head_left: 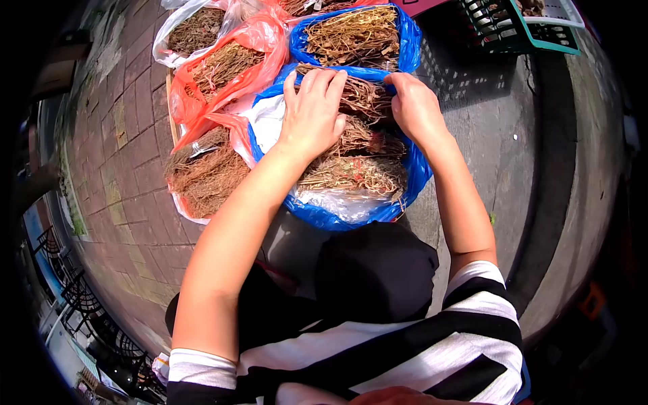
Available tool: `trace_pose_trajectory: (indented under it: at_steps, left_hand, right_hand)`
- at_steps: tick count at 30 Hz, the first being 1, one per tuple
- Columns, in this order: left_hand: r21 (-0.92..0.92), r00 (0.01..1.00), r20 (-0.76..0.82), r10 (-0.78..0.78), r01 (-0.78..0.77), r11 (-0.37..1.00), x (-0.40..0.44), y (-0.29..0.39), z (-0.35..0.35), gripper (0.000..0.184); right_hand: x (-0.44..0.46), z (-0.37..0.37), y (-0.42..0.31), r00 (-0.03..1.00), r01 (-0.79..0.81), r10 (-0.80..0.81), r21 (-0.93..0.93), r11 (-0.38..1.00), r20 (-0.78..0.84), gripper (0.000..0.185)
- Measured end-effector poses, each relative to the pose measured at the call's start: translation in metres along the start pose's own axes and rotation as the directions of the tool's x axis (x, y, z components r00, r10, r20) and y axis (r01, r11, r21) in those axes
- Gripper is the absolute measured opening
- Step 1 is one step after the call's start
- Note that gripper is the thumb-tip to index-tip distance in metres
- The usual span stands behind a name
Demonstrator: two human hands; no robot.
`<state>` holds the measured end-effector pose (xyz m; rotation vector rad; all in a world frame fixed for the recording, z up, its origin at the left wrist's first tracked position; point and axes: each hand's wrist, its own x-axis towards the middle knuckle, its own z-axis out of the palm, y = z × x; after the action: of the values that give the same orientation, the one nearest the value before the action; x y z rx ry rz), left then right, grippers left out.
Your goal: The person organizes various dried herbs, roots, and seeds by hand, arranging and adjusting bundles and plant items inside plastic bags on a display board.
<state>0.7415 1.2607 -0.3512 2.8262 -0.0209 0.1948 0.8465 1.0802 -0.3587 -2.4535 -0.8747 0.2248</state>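
Note:
In front of me a blue plastic bag [420, 172] holds several tied bundles of dried roots or stems. My left hand [312, 111] lies over the bag's far left part, fingers spread, with fingertips at the far rim beside a brown bundle [363, 100]. The fingers of my right hand [415, 111] are curled closed at the far right rim, where they pinch the blue plastic. Nearer to me, a paler bundle [354, 174] with a red tie rests on clear plastic [347, 204]. White plastic [268, 121] shows left of the bundles.
Another blue bag [408, 34] of dried stems stands just beyond. To the left are red bags [273, 40], a white bag [162, 47] and a bundle of fine roots [209, 179]. A green crate [540, 46] stands at upper right. Brick paving [121, 175] lies left.

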Motion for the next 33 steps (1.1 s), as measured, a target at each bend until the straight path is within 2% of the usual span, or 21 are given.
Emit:
trace_pose_trajectory:
  at_steps: [3, 4, 7, 9, 10, 12, 13, 14, 16, 18, 19, 20, 21, 22, 23, 25, 26, 28, 30, 31, 33]
  left_hand:
    - [-0.017, 0.991, 0.123, 0.052, -0.051, 0.999, 0.004, -0.003, 0.004, 0.044]
    - [-0.047, 0.987, 0.139, 0.082, -0.076, 0.996, 0.0, -0.001, 0.006, 0.04]
    - [-0.155, 0.967, 0.216, 0.135, -0.102, 0.983, -0.013, -0.006, 0.006, 0.033]
    - [-0.261, 0.941, 0.305, 0.146, -0.065, 0.963, -0.01, -0.011, -0.001, 0.032]
    - [-0.249, 0.927, 0.362, 0.103, -0.01, 0.969, -0.006, -0.011, -0.005, 0.05]
    - [-0.292, 0.973, 0.222, 0.065, 0.003, 0.956, 0.005, -0.009, -0.01, 0.064]
    - [-0.315, 0.988, 0.152, 0.041, 0.009, 0.949, 0.01, -0.009, -0.01, 0.071]
    - [-0.242, 0.979, 0.196, 0.048, 0.002, 0.97, 0.017, -0.011, -0.006, 0.086]
    - [-0.186, 0.923, 0.372, 0.102, -0.034, 0.982, 0.03, -0.012, 0.006, 0.081]
    - [-0.055, 0.828, 0.553, 0.088, -0.07, 0.996, 0.043, -0.003, 0.013, 0.072]
    - [-0.077, 0.825, 0.557, 0.098, -0.066, 0.995, 0.046, -0.002, 0.012, 0.069]
    - [-0.1, 0.82, 0.561, 0.11, -0.065, 0.993, 0.049, 0.0, 0.011, 0.067]
    - [-0.121, 0.814, 0.568, 0.121, -0.063, 0.991, 0.049, 0.002, 0.009, 0.064]
    - [-0.21, 0.834, 0.515, 0.197, -0.1, 0.973, 0.044, 0.0, 0.009, 0.058]
    - [-0.286, 0.888, 0.341, 0.309, -0.215, 0.934, 0.032, -0.006, 0.015, 0.056]
    - [-0.286, 0.88, 0.248, 0.406, -0.334, 0.898, 0.015, -0.011, 0.004, 0.056]
    - [-0.325, 0.874, 0.294, 0.387, -0.29, 0.9, 0.007, -0.014, -0.005, 0.057]
    - [-0.374, 0.863, 0.369, 0.345, -0.202, 0.905, -0.006, -0.017, -0.026, 0.056]
    - [-0.354, 0.879, 0.31, 0.363, -0.248, 0.902, -0.02, -0.018, -0.032, 0.056]
    - [-0.341, 0.887, 0.277, 0.37, -0.269, 0.901, -0.026, -0.018, -0.033, 0.056]
    - [-0.324, 0.882, 0.214, 0.419, -0.341, 0.882, -0.035, -0.015, -0.031, 0.055]
  right_hand:
    - [0.004, 0.016, 0.036, 0.986, 0.126, -0.138, -0.129, 0.984, -0.089, 0.038]
    - [0.008, 0.021, 0.048, 0.994, 0.104, -0.107, -0.177, 0.979, -0.005, 0.043]
    - [0.014, 0.027, 0.068, 0.986, 0.131, -0.149, -0.207, 0.97, -0.077, 0.044]
    - [0.013, 0.036, 0.082, 0.988, 0.107, -0.11, -0.031, 0.994, -0.11, 0.044]
    - [0.011, 0.039, 0.086, 0.989, 0.089, -0.078, 0.083, 0.993, -0.124, 0.044]
    - [0.009, 0.04, 0.086, 0.986, 0.032, 0.015, 0.278, 0.96, -0.168, 0.039]
    - [0.008, 0.032, 0.077, 0.982, 0.021, 0.029, 0.267, 0.963, -0.184, 0.038]
    - [0.006, 0.02, 0.066, 0.979, 0.01, 0.043, 0.257, 0.966, -0.198, 0.037]
    - [0.002, 0.011, 0.05, 0.965, 0.033, 0.045, 0.291, 0.956, -0.258, 0.032]
    - [-0.003, 0.005, 0.034, 0.981, -0.05, 0.138, 0.505, 0.862, -0.139, 0.03]
    - [-0.004, 0.003, 0.031, 0.982, -0.098, 0.176, 0.599, 0.795, -0.072, 0.029]
    - [-0.006, 0.009, 0.037, 0.99, -0.034, 0.1, 0.528, 0.849, -0.098, 0.027]
    - [-0.008, 0.0, 0.032, 0.992, -0.127, 0.118, 0.456, 0.881, 0.047, 0.03]
    - [-0.008, 0.007, 0.044, 1.0, -0.029, 0.024, 0.322, 0.946, 0.017, 0.032]
    - [-0.009, 0.018, 0.061, 0.997, 0.07, -0.071, 0.18, 0.981, 0.0, 0.034]
    - [-0.01, 0.024, 0.081, 1.0, 0.007, -0.007, 0.015, 1.0, 0.009, 0.036]
    - [-0.012, 0.026, 0.085, 0.996, 0.043, -0.047, -0.054, 0.998, -0.071, 0.034]
    - [-0.01, 0.017, 0.068, 0.973, 0.098, -0.111, -0.075, 0.992, -0.201, 0.033]
    - [-0.007, 0.008, 0.033, 0.891, 0.192, -0.211, -0.086, 0.978, -0.403, 0.03]
    - [-0.008, 0.006, 0.015, 0.887, 0.252, -0.221, 0.024, 0.967, -0.406, 0.027]
    - [-0.016, 0.013, -0.006, 0.949, 0.313, -0.31, 0.274, 0.909, -0.053, 0.023]
